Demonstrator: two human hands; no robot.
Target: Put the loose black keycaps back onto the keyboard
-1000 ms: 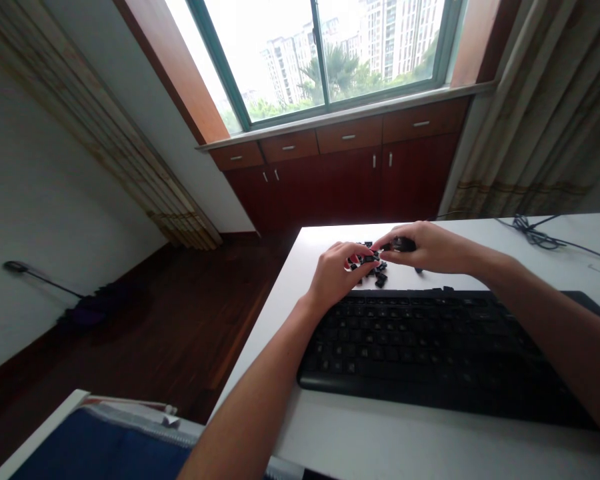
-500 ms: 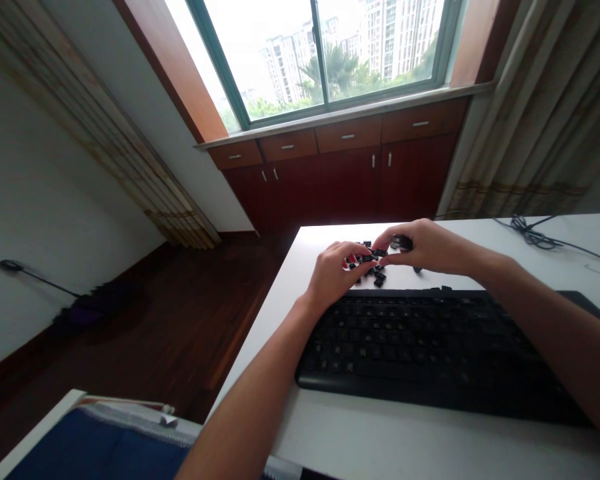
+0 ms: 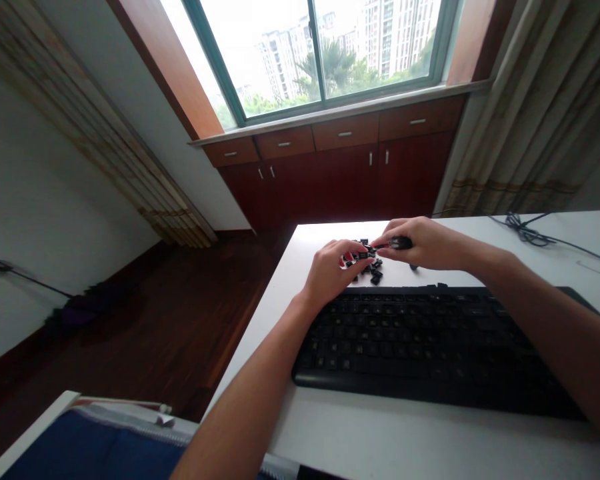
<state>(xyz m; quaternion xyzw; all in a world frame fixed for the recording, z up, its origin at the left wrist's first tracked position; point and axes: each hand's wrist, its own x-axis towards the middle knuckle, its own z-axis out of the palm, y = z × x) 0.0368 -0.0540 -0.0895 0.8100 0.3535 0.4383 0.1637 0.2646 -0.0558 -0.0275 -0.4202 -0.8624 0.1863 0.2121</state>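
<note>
Between the thumb and fingers of my left hand (image 3: 333,267) is a small black keycap (image 3: 363,255), held just above the table. My right hand (image 3: 414,241) is closed around a black-handled tool (image 3: 401,243) whose thin front end points left at the keycap; its exact kind is too small to tell. The fingertips of both hands nearly meet. Loose black keycaps (image 3: 377,276) lie in a pile below and behind my left hand. Something red (image 3: 349,257) shows between the left fingers, mostly hidden.
A black keyboard (image 3: 390,333) lies on the white table (image 3: 380,427) under my forearms. A coiled black cable (image 3: 523,230) rests at the back right. At the lower left is a dark blue fabric item (image 3: 90,447) beside the table edge. Drawers and cupboards (image 3: 330,180) stand beyond.
My right hand has turned slightly, and the tool now lies flatter with its front end close to the keycap in my left hand. The view has shifted a little.
</note>
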